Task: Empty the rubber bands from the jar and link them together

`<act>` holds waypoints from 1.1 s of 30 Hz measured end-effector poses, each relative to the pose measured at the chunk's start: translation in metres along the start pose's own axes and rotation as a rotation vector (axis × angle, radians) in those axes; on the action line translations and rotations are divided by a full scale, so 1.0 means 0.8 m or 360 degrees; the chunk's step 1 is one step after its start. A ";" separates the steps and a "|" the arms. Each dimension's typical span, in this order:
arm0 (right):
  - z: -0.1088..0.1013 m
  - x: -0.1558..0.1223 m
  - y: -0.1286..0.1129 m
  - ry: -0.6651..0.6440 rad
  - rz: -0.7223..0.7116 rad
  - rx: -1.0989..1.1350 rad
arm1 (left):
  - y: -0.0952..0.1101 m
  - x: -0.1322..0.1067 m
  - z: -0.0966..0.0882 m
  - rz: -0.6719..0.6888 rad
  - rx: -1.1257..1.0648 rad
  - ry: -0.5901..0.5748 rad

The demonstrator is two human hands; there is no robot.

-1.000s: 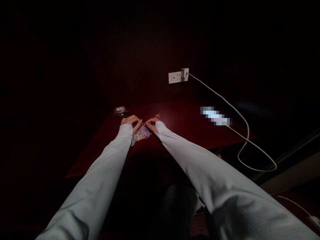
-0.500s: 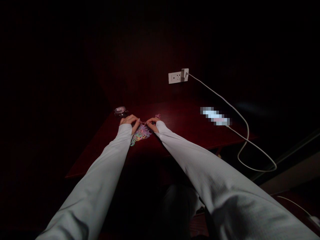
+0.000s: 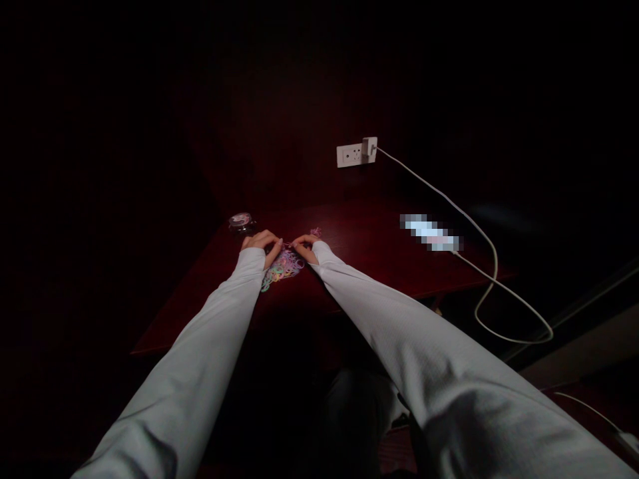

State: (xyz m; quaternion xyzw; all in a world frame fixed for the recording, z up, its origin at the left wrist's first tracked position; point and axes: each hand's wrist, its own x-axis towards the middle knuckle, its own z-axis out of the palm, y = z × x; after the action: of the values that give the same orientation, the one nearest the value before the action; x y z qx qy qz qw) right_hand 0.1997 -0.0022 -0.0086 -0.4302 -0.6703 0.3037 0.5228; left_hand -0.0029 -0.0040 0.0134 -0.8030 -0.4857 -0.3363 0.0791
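My left hand (image 3: 262,243) and my right hand (image 3: 305,246) come close together over a dark red table. Thumb and fingers of each are pinched on a small pink hair tie (image 3: 287,245) that spans the narrow gap between them. Just below lies a loose pile of pastel hair ties (image 3: 285,265), in lilac, yellow and mint green; my left thumb and cuff hide part of it. Behind the right fingers sits a little bunch of pink hair ties (image 3: 315,232). Beyond the left hand stands a round clear container (image 3: 241,222) with something pinkish on top.
On the table's right side lies a bright, blurred-out device (image 3: 430,233). A white cable (image 3: 466,216) loops from it past the table edge and up to a charger (image 3: 369,147) in the wall socket (image 3: 348,156). The surroundings are very dark.
My left hand has shifted slightly to the right, bringing its fingertips a bit nearer the right ones. The pile, container and cable are unchanged.
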 end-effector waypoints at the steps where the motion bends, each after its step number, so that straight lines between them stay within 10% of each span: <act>1: 0.000 0.000 0.000 -0.0004 0.0009 -0.0003 | -0.001 0.000 0.000 0.0001 -0.0002 -0.0008; 33: 0.002 0.005 0.012 0.0019 0.0005 -0.0025 | 0.025 -0.007 -0.012 -0.0033 -0.0072 0.0128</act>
State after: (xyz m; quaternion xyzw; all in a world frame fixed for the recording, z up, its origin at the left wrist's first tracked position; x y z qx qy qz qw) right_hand 0.2005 0.0055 -0.0159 -0.4372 -0.6689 0.2969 0.5228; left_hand 0.0078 -0.0231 0.0215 -0.7852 -0.4827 -0.3801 0.0768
